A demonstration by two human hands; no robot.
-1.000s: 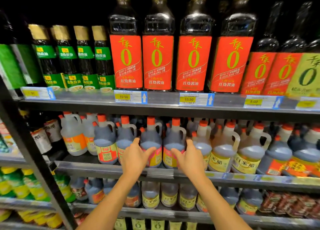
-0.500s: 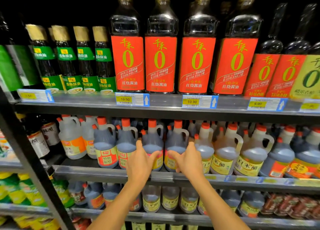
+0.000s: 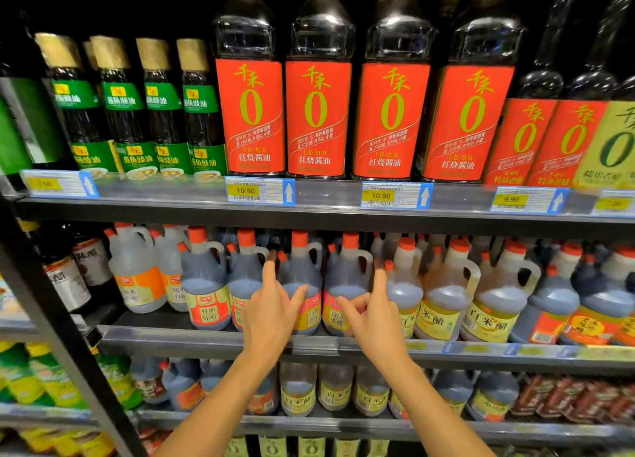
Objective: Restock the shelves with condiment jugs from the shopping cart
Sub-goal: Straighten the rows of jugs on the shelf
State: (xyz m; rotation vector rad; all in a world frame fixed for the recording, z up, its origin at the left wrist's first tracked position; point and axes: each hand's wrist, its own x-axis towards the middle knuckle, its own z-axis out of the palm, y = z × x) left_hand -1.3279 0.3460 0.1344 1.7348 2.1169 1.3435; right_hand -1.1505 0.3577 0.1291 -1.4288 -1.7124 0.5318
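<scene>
Head view: left hand [image 3: 271,307] and right hand [image 3: 376,315], fingers loosely spread, hold nothing before jugs [image 3: 346,278] of dark liquid.

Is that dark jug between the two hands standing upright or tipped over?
Upright: the dark jug stands on its base on the shelf, orange cap topmost.

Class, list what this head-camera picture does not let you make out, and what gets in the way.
Head view only.
Out of frame: the cart.
Cut by top edge: caps of the tall bottles.
Cut by bottom edge: the bottom bottles.
Blurred: far-left price tag.
Partly covered by left hand and right hand: labels of two jugs.
</scene>
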